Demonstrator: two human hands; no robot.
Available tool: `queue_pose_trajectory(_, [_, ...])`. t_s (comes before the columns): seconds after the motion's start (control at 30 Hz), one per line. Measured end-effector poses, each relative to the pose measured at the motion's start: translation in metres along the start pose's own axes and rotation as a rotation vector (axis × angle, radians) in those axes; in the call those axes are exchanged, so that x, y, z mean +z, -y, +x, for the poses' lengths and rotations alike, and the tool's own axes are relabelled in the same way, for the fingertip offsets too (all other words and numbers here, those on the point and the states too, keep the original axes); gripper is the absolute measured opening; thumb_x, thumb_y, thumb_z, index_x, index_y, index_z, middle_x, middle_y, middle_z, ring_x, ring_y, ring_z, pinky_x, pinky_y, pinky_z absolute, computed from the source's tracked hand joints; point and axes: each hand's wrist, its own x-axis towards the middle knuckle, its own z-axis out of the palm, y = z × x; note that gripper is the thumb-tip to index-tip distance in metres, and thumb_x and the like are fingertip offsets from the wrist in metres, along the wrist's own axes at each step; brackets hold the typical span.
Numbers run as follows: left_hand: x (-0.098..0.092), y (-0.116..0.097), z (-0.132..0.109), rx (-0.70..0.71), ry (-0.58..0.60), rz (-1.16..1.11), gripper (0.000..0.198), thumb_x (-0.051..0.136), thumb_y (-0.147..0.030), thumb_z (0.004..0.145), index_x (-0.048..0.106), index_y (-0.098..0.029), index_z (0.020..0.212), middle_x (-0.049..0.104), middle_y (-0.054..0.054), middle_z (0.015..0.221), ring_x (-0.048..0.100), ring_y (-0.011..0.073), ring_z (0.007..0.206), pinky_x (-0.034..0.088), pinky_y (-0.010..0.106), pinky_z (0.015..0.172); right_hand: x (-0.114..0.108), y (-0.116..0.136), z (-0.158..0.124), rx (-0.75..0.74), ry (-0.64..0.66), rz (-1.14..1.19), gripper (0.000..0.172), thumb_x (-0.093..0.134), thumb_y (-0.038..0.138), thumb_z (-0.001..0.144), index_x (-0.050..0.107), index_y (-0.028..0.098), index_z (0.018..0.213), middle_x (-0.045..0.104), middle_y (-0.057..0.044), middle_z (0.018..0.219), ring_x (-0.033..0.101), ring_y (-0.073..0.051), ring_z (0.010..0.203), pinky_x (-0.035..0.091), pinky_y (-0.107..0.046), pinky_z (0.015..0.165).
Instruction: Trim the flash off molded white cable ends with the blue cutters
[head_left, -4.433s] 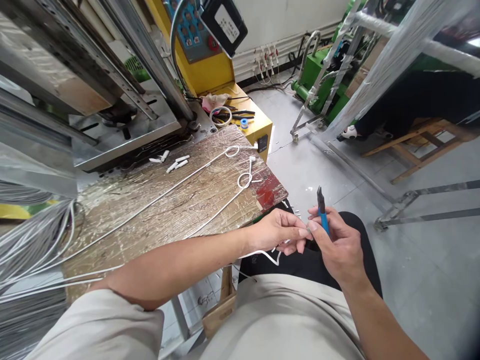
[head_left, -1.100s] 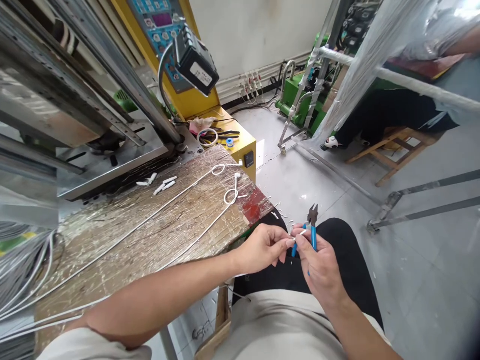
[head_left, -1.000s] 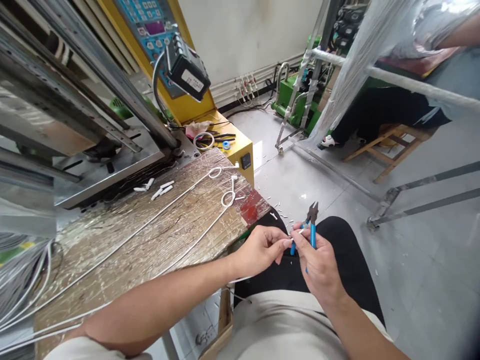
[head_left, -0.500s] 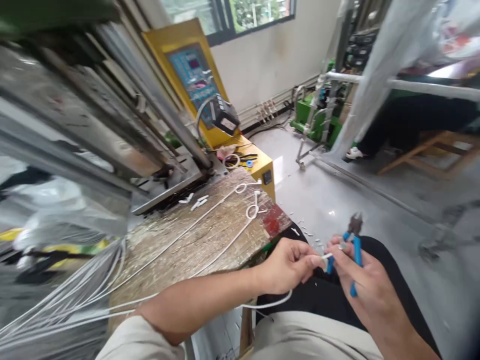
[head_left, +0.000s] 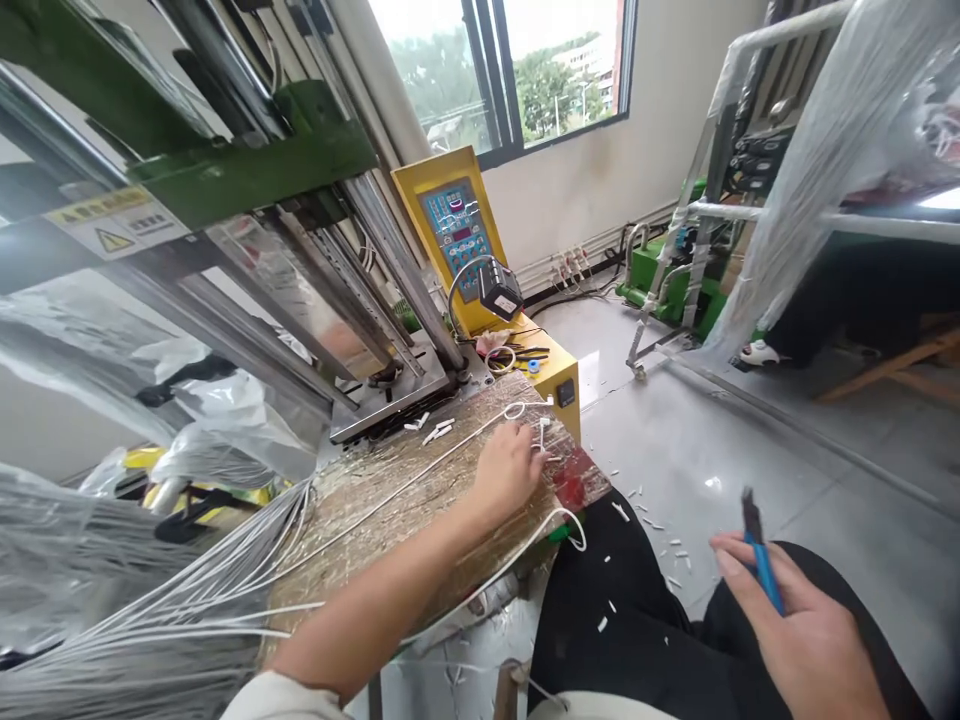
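My left hand [head_left: 511, 468] rests on the wooden bench top [head_left: 420, 480], its fingers curled over a white cable [head_left: 543, 432] whose small angled end pokes out past them. Most of that cable's loop is hidden under the hand. Behind it lies another white cable [head_left: 465, 440] with a loop near its end. A third white cable [head_left: 517, 553] runs along the bench's front edge and bends down over the corner. Above my right thigh, my right hand [head_left: 787, 600] holds blue-handled cutting pliers [head_left: 763, 560], jaws pointing up.
White offcuts [head_left: 439, 432] lie on the bench, with more scattered over the floor and my black trousers. A green press [head_left: 255, 175] stands at the left. Behind the bench is a yellow control box [head_left: 480, 250] with tools on its base. Many cables [head_left: 187, 590] bundle at left.
My left hand has left the cable piece beside the pliers and moved to the bench, onto another cable. The earlier cable now hangs at the edge. My view has tilted up.
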Motion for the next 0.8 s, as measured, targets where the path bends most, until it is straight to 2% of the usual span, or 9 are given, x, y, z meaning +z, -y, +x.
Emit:
queue_pose_trajectory(0.1, [0.006,0.006,0.007,-0.023,0.055,-0.011,0.018,0.062,-0.035,0.098,0.06,-0.018,0.094,0.064,0.012,0.105,0.058,0.0272,0.101,0.045,0.039,0.091,0.012,0.01,-0.006,-0.104,0.023,0.093,0.049,0.072,0.072,0.079,0.081,0.026,0.096,0.077,-0.007,0.113,0.073,-0.032,0.109,0.057,-0.041,0.102])
queue_pose_trajectory(0.2, [0.002,0.002,0.008,-0.05,0.065,-0.239,0.02,0.06,-0.033,0.098,0.053,-0.021,0.083,0.061,0.004,0.085,0.055,0.0211,0.081,0.041,0.032,0.077,0.014,0.019,-0.013,-0.167,0.063,0.123,0.043,0.068,0.065,0.088,0.079,0.024,0.098,0.074,-0.009,0.115,0.072,-0.029,0.108,0.057,-0.036,0.101])
queue_pose_trajectory(0.33, [-0.011,-0.032,-0.015,0.058,0.203,-0.696,0.033,0.055,-0.046,0.1,0.048,-0.021,0.08,0.054,-0.002,0.074,0.048,0.0155,0.071,0.036,0.027,0.067,0.014,0.039,-0.024,-0.165,0.171,0.214,0.039,0.063,0.06,0.096,0.078,0.025,0.106,0.071,-0.009,0.119,0.068,-0.027,0.115,0.053,-0.035,0.106])
queue_pose_trajectory(0.43, [-0.015,-0.067,-0.042,0.156,0.389,-0.756,0.032,0.061,-0.046,0.097,0.051,-0.02,0.081,0.052,-0.003,0.074,0.044,0.0137,0.07,0.033,0.026,0.064,0.018,0.057,-0.028,-0.147,0.219,0.359,0.043,0.06,0.061,0.098,0.078,0.023,0.106,0.071,-0.009,0.117,0.067,-0.028,0.118,0.049,-0.039,0.112])
queue_pose_trajectory(0.53, [-0.01,-0.085,-0.058,0.149,0.515,-0.748,0.029,0.066,-0.043,0.094,0.054,-0.02,0.081,0.051,-0.004,0.072,0.042,0.0125,0.068,0.03,0.026,0.062,0.021,0.067,-0.028,-0.144,0.201,0.38,0.044,0.063,0.063,0.096,0.077,0.021,0.094,0.071,-0.009,0.112,0.068,-0.027,0.112,0.051,-0.037,0.108])
queue_pose_trajectory(0.67, [0.003,-0.08,-0.06,0.048,0.566,-0.944,0.038,0.067,-0.052,0.094,0.052,-0.019,0.081,0.05,-0.004,0.069,0.042,0.0118,0.066,0.031,0.025,0.06,0.021,0.071,-0.03,-0.169,0.227,0.336,0.043,0.064,0.062,0.095,0.075,0.021,0.089,0.069,-0.009,0.112,0.067,-0.026,0.108,0.051,-0.036,0.104])
queue_pose_trajectory(0.8, [0.003,-0.075,-0.06,0.04,0.558,-1.176,0.044,0.075,-0.055,0.089,0.056,-0.016,0.08,0.064,0.003,0.086,0.054,0.0131,0.08,0.041,0.025,0.074,0.022,0.072,-0.034,-0.23,0.286,0.345,0.036,0.068,0.058,0.094,0.077,0.024,0.088,0.068,-0.007,0.114,0.065,-0.024,0.111,0.047,-0.035,0.108])
